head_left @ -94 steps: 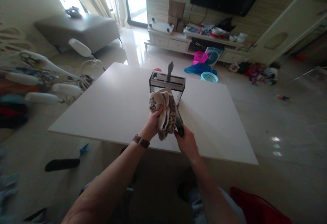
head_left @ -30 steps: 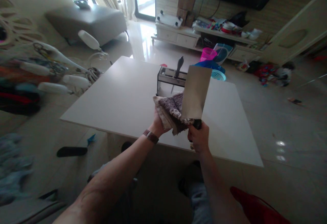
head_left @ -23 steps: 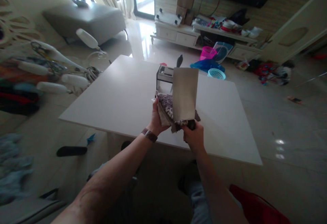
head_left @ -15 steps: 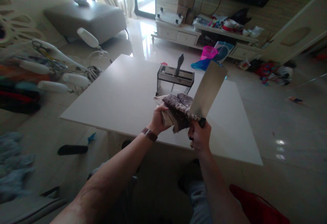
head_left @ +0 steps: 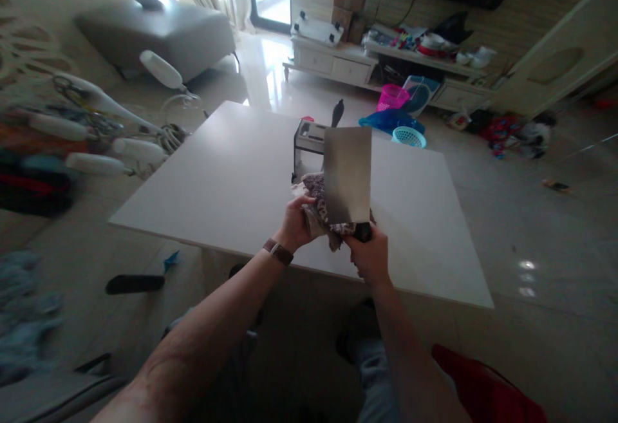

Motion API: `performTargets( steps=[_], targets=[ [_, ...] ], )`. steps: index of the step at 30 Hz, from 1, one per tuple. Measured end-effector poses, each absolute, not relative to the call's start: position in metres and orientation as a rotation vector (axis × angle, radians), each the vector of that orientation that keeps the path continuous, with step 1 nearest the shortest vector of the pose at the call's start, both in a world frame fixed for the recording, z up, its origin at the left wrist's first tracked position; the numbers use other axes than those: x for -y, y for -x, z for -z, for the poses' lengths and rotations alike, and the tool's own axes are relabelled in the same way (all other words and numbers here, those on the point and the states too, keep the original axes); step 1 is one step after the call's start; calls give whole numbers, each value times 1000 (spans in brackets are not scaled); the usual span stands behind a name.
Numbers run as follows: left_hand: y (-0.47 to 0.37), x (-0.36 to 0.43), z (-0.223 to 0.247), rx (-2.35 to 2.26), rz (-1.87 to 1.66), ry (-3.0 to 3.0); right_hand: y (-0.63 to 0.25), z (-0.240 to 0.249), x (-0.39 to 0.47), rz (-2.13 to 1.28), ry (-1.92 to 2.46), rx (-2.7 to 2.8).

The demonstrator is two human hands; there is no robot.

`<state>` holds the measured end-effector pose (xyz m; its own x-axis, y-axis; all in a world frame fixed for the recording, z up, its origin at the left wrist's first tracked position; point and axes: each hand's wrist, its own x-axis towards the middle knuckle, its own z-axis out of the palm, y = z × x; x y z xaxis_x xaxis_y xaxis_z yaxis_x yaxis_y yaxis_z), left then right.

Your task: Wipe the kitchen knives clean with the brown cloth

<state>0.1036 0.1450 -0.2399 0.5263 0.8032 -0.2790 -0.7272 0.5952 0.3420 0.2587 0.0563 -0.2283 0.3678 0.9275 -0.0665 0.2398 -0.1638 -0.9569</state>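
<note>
My right hand [head_left: 371, 252] is closed around the black handle of a cleaver [head_left: 348, 175], whose broad steel blade points up, nearly upright. In my left hand [head_left: 298, 225] is a fluffy brown-and-beige cloth [head_left: 316, 199], closed between thumb and fingers. The cloth lies behind the blade's lower part, which hides much of it; some of it hangs below the blade. Behind the cleaver a knife block [head_left: 309, 132] stands on the white table [head_left: 217, 178], with one dark-handled knife [head_left: 338, 112] sticking out of its top. The blade covers the block's right side.
Beyond the table lie a pink basket [head_left: 392, 97], a blue bag [head_left: 386, 122] and a light-blue basket [head_left: 409, 137]. A low white cabinet [head_left: 333, 65] loaded with items runs along the wall. White-padded equipment [head_left: 161, 70] stands at left; red fabric [head_left: 483, 384] is at lower right.
The cleaver has swung left from its rightward tilt to nearly upright and now faces me, covering part of the cloth and knife block. My right hand has moved slightly left.
</note>
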Motion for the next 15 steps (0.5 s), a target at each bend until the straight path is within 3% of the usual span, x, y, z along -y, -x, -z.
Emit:
performTargets(
  steps=[6, 15],
  targets=[
    [-110, -150, 248, -534, -886, -182, -258, 234, -57, -810, 1633, 1143],
    [-94, -159, 241, -522, -1040, -132, -264, 229, -55, -926, 1370, 840]
  ],
)
